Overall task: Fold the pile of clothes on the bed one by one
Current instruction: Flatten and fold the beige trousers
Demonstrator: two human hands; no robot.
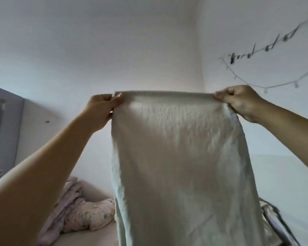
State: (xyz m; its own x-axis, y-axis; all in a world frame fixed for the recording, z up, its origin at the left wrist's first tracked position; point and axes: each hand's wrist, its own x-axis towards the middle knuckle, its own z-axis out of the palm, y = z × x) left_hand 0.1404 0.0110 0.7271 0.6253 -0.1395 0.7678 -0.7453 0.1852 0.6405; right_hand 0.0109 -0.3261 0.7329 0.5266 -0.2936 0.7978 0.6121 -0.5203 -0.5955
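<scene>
Item held: one pale grey-green garment (181,157), raised before the wall, my left hand (100,110) pinching its upper left corner and my right hand (242,102) pinching the upper right, the top edge drawn taut between them, presumably so the cloth hung flat and its shape showed before folding. Below left, a pink crumpled heap (82,213) lay on the bed (89,237); upper right, a string of clips (256,68) hung on the wall. No label, brand or legible writing was visible.
</scene>
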